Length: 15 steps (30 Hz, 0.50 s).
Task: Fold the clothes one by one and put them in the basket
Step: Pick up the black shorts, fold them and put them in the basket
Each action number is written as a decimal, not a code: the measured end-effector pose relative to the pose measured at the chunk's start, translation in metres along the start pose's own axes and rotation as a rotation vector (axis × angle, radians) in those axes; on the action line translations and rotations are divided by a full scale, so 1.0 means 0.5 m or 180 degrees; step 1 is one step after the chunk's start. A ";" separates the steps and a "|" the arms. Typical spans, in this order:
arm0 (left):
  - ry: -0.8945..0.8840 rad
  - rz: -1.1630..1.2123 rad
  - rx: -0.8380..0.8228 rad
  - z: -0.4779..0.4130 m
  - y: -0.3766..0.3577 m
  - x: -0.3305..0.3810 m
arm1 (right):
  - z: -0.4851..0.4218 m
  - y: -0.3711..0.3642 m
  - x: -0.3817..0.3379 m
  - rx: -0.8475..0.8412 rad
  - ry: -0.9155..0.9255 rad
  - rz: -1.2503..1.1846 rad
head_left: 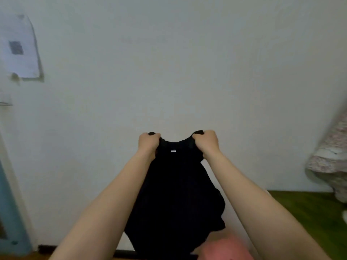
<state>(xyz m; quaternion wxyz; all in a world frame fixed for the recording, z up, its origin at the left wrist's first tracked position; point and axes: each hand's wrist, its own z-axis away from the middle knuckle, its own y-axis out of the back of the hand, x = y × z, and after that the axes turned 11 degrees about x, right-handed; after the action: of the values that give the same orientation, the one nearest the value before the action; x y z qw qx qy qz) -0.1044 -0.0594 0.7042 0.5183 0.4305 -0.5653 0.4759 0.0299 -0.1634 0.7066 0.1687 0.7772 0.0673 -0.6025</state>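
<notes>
A plain pale wall [187, 62] is seen across most of the view. A sheet of paper [20, 47] is fixed to it at upper left. A blue door edge [9, 212] is located at lower left. A dark skirting board [47, 248] is fitted along the wall's base. A green surface [309, 209] is seen at lower right, and floral fabric [330, 158] is hung at the right edge.

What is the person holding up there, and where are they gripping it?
A black garment, gripped at its top edge: left hand at one corner, right hand at the other.

A pink thing [225, 248] (too blurred to name) is running off the bottom edge, floral cloth [332, 152] off the right.
</notes>
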 end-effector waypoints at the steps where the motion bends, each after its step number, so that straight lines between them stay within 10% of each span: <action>1: -0.0146 -0.0102 -0.0128 0.029 -0.025 0.002 | 0.023 -0.019 -0.014 -0.0035 0.0145 -0.0070; 11: 0.0212 0.0909 -0.1648 0.134 -0.015 0.005 | 0.082 -0.006 0.006 -0.1194 0.0198 -0.1482; 15: -0.0531 0.0061 -0.1117 0.118 0.000 -0.022 | 0.092 0.009 0.023 -0.0773 0.0280 -0.1092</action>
<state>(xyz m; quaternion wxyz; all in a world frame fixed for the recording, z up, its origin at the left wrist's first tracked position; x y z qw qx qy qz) -0.1139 -0.1177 0.6926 0.5322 0.3660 -0.6846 0.3377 -0.0078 -0.1847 0.6862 0.1531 0.7538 0.2780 -0.5753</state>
